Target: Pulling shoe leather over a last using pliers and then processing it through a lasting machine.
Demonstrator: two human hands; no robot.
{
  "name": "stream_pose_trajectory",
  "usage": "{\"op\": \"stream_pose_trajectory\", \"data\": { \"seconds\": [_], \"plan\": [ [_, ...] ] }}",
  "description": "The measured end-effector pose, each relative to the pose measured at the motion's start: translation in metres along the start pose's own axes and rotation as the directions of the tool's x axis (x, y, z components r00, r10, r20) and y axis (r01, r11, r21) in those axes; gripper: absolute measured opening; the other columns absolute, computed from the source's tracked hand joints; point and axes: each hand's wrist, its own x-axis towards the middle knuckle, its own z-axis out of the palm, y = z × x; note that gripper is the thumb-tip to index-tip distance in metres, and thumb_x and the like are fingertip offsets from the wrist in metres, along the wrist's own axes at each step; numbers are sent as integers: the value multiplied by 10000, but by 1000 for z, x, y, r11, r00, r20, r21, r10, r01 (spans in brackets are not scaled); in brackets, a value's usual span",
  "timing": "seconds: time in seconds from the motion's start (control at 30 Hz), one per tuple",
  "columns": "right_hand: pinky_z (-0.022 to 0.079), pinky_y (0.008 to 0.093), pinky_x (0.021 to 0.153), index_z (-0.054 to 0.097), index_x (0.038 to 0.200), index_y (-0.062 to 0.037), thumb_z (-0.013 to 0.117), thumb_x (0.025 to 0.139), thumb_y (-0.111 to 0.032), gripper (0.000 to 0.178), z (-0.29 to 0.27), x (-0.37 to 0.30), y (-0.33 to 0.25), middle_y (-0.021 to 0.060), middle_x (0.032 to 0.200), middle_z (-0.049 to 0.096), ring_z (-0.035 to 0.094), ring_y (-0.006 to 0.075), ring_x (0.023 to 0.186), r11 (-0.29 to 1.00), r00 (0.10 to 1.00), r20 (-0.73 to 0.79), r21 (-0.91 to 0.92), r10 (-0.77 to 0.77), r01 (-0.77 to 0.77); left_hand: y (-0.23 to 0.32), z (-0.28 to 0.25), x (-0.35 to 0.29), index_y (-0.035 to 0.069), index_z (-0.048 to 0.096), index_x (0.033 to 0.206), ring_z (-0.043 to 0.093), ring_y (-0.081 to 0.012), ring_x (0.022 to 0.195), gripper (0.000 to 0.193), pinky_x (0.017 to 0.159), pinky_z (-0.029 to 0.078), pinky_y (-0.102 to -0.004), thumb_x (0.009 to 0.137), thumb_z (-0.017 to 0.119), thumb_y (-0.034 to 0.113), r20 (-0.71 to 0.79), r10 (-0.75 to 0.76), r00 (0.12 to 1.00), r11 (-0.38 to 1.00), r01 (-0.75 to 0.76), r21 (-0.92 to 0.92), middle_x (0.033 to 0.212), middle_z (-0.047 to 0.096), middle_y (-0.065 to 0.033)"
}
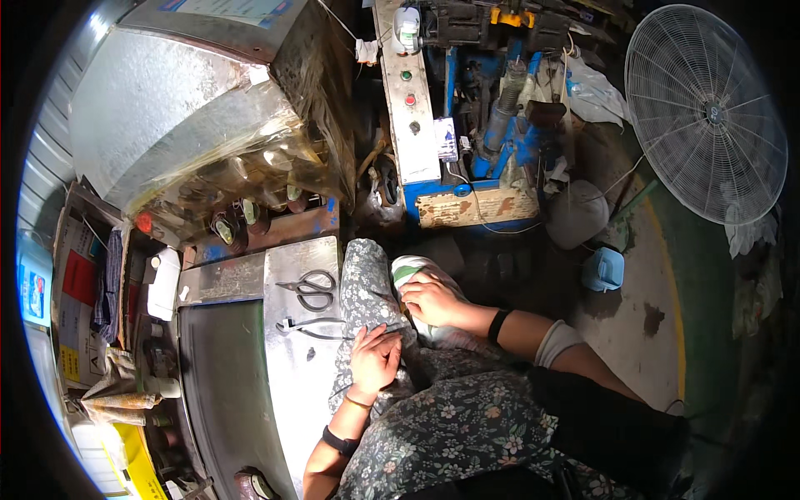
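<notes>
My left hand (377, 360) rests palm down on floral fabric (364, 287) over my lap, fingers loosely curled, beside the metal work surface (302, 375). My right hand (431, 301) presses on a white and green striped piece (410, 268) on my raised knee, fingers bent over it. Scissors (308, 290) and a pair of pliers (310, 327) lie on the metal surface just left of my left hand. Whether either hand grips anything is unclear.
A large metal hood (175, 100) stands at upper left with shoe shapes beneath it. A blue machine (492, 100) with a button panel is ahead. A standing fan (704, 112) is at upper right, a small blue container (604, 268) on the floor.
</notes>
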Motion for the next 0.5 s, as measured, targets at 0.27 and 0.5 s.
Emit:
{"op": "stream_pose_trajectory", "data": {
  "seconds": [0.27,0.5],
  "plan": [
    [437,459,938,715,887,-96,632,783,-147,143,-13,-7,-9,38,1140,674,541,233,1136,998,999,-34,-59,18,-20,1,2,-5,127,745,935,632,-230,1140,126,1089,354,-482,883,649,191,-23,-13,1000,1000,13,14,1007,739,-17],
    [413,471,992,717,905,-112,636,790,-155,147,-10,-7,-9,27,1153,671,525,235,1166,999,999,32,-26,40,-39,3,0,-9,127,746,942,634,-229,1135,123,1088,359,-475,875,661,187,-28,-15,999,1000,15,2,1000,739,-25]
  ]
}}
